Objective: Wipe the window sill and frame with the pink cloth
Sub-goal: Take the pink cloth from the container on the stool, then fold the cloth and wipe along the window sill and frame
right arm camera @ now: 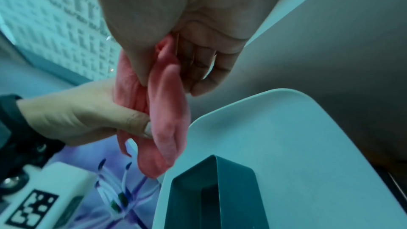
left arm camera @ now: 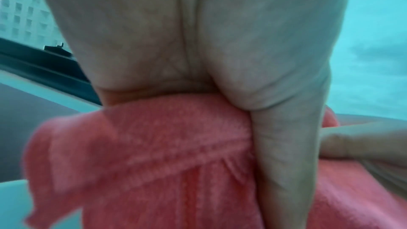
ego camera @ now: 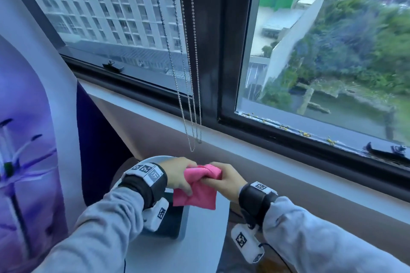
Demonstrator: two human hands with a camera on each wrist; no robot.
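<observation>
Both hands, left hand point(ego camera: 179, 174) and right hand point(ego camera: 224, 180), pinch the soft, folded pink cloth point(ego camera: 196, 193); sill point(ego camera: 255, 146) smooth.

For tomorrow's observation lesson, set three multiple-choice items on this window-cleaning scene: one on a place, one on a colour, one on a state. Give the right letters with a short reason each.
1. Where is the cloth?
A. lying on the sill
B. held above the white table
C. hanging from the bead chains

2. What colour is the window frame?
A. white
B. red
C. dark, near black

3. How is the cloth held?
A. by both hands
B. by the right hand only
C. by no hand

Answers:
1 B: in the head view it hangs over the table, short of the sill.
2 C: the frame's bars are dark against the pale sill.
3 A: the left hand and the right hand both grip it, as both wrist views confirm.
</observation>
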